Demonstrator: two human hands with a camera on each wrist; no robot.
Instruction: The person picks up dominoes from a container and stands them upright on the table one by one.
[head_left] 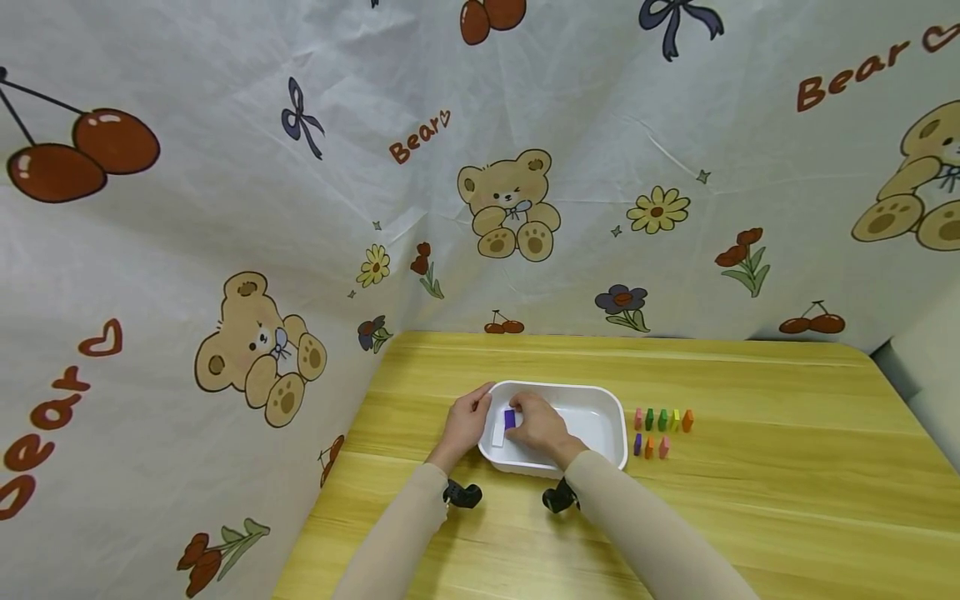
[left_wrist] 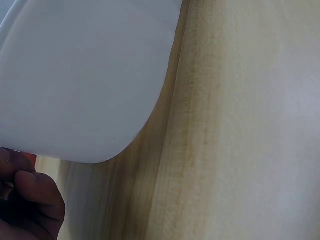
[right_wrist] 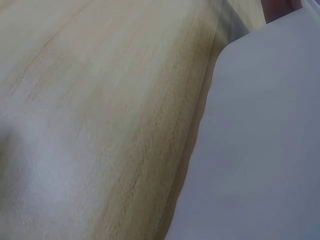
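Observation:
My left hand (head_left: 468, 419) grips the left rim of a white plastic tray (head_left: 611, 460), its curled fingers (left_wrist: 42, 192) showing against the tray's outer wall in the left wrist view. Reaching over the near side, my right hand (head_left: 542, 427) is inside the tray and pinches a small purple block (head_left: 510, 419) between thumb and fingers. Just left of it, a white rectangular piece (head_left: 498, 435) lies at the tray's left end. The right wrist view shows mostly the tray's outer wall (right_wrist: 265, 135); the right hand's work is hidden there.
Right of the tray, small coloured blocks stand in two rows on the wooden table (head_left: 787, 450): a back row with a green block (head_left: 649, 419) and an orange block (head_left: 687, 421), and a front row with a dark purple block (head_left: 637, 444). A bear-print cloth (head_left: 585, 108) hangs behind and at left.

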